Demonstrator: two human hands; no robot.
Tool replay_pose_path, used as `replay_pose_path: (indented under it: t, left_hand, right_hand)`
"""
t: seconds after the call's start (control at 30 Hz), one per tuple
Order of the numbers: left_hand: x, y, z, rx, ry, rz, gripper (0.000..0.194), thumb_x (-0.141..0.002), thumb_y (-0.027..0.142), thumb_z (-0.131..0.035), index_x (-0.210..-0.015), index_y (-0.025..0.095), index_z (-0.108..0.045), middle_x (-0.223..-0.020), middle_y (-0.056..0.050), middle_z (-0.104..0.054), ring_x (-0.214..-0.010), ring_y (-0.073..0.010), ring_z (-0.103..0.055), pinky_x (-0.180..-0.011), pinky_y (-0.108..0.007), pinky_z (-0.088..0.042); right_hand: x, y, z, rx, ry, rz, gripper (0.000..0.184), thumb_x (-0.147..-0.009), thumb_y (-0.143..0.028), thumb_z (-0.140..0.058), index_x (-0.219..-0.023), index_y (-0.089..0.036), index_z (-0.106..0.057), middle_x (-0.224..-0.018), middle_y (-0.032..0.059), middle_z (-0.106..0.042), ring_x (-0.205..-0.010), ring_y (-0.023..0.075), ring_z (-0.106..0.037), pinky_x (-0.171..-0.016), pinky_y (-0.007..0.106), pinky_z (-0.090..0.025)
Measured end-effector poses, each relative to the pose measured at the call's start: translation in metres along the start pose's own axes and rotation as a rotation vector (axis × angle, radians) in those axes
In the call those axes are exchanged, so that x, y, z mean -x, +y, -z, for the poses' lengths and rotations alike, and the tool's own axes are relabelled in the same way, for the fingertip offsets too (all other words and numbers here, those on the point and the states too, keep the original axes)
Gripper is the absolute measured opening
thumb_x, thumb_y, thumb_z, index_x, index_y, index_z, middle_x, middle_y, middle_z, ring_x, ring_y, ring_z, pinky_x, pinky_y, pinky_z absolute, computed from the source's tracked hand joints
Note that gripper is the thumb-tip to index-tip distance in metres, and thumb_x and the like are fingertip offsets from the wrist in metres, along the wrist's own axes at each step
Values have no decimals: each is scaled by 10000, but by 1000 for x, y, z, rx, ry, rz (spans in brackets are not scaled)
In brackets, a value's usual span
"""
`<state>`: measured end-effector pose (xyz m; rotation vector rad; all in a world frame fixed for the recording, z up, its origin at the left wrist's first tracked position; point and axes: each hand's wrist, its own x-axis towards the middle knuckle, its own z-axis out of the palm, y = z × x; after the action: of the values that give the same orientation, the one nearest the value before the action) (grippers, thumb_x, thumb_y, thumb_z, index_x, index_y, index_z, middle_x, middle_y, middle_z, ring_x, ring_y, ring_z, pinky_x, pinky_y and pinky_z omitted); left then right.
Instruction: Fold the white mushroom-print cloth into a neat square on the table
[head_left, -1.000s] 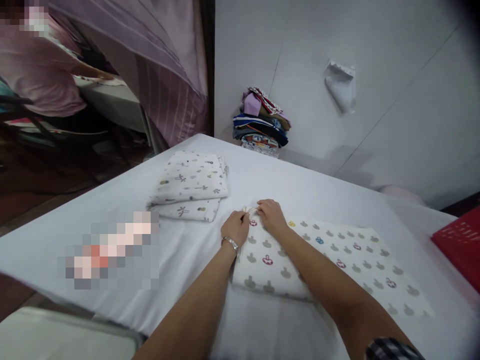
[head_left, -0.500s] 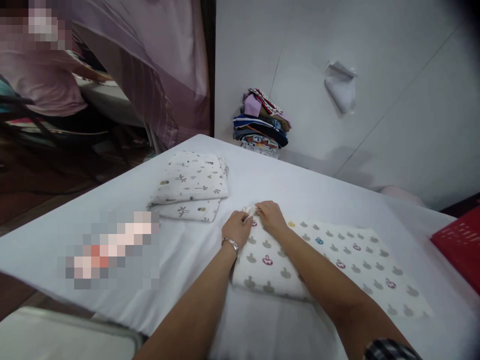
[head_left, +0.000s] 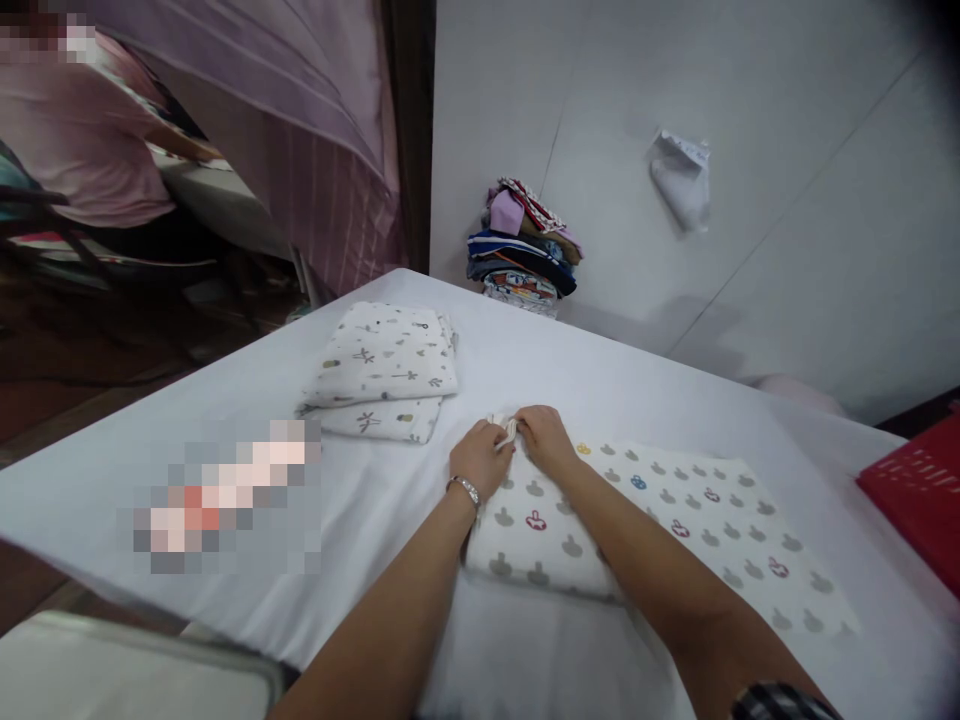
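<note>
A white cloth (head_left: pixel 525 545) printed with grey and coloured bunny heads lies partly folded on the white-covered table (head_left: pixel 367 530). Its left part is folded into layers, and a flat single part stretches right under my forearm. My left hand (head_left: pixel 480 460), with a bracelet on the wrist, pinches the far left corner of the fold. Close beside it my right hand (head_left: pixel 546 435) grips the same edge, where a small bunched piece of fabric shows between the fingers. To the left is a folded white cloth (head_left: pixel 386 355) with palm tree prints.
A stack of folded clothes (head_left: pixel 523 245) stands behind the table by the wall. A red bag-like object (head_left: pixel 919 500) sits at the right edge. A pink curtain (head_left: pixel 300 150) hangs at the back left, with a seated person (head_left: pixel 90 140) beyond. A plastic pouch (head_left: pixel 681 180) is on the wall.
Both hands stay at the cloth's far corner. The left hand has shifted slightly right, and the fabric between the fingers is more bunched up. The rest of the cloth has hardly moved.
</note>
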<state>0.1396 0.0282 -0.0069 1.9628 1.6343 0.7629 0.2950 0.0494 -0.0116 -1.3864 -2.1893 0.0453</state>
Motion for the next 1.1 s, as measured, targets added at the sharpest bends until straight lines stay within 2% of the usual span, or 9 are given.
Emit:
replay_pose_path:
  t: [0.13, 0.23, 0.4, 0.6, 0.7, 0.83, 0.97, 1.1]
  left_hand:
    - [-2, -1, 1, 89, -17, 55, 145, -791, 349, -560, -764, 228, -633, -853, 11, -617, -747, -118, -563, -646, -242, -384]
    - [-7, -3, 3, 123, -20, 102, 302, -852, 397, -461, -705, 209, -645, -776, -11, -637, -743, -134, -570, -669, -250, -392]
    - [-14, -10, 6, 207, -11, 179, 225, -815, 360, -506, -801, 220, -681, -768, 0, -688, -746, -142, -601, -681, -244, -407]
    - [-18, -10, 8, 187, -156, 173, 172, -752, 312, -565, -758, 212, -705, -783, -4, -710, -757, -147, -616, -667, -238, -410]
    - [-18, -9, 6, 156, -171, 175, 185, -752, 315, -561, -775, 215, -715, -795, -9, -715, -763, -150, -616, -661, -241, -404]
    - [-21, -11, 7, 151, -184, 181, 219, -761, 339, -554, -784, 204, -725, -826, -24, -721, -803, -162, -619, -680, -242, -405]
    - [-30, -12, 11, 204, -261, 230, 282, -761, 385, -553, -757, 160, -723, -788, -46, -717, -806, -180, -625, -634, -233, -412]
    - [-41, -8, 12, 192, -304, 246, 239, -690, 406, -619, -659, 186, -705, -743, -39, -715, -779, -190, -631, -593, -229, -415]
  right_hand:
    - [4, 1, 1, -5, 82, 52, 173, -879, -143, -430, -905, -201, -591, -1038, 81, -607, -1016, 211, -484, -884, 360, -348]
    - [10, 0, 7, -3, 94, 81, 166, -893, -164, -426, -915, -193, -588, -1009, 82, -613, -998, 214, -488, -878, 366, -350]
    - [16, -1, 16, -4, -30, 83, 158, -907, -181, -430, -925, -184, -586, -910, 73, -626, -901, 203, -522, -839, 353, -356]
    - [2, 1, 22, -14, -183, 58, 142, -875, -124, -473, -897, -187, -599, -893, 48, -634, -883, 185, -535, -844, 331, -347]
    - [-7, 0, 27, 22, -271, 47, 131, -853, -112, -510, -874, -187, -615, -865, 36, -637, -858, 176, -541, -846, 330, -335]
    - [-9, -3, 34, 40, -287, 60, 127, -848, -111, -524, -855, -182, -629, -848, 37, -641, -840, 173, -543, -842, 325, -338]
    - [-6, -1, 33, 1, -288, 58, 143, -840, -101, -524, -855, -182, -640, -852, 41, -646, -839, 174, -545, -806, 302, -368]
    - [-8, 1, 28, -17, -271, 48, 151, -824, -96, -536, -866, -185, -651, -867, 42, -649, -856, 175, -548, -812, 299, -380]
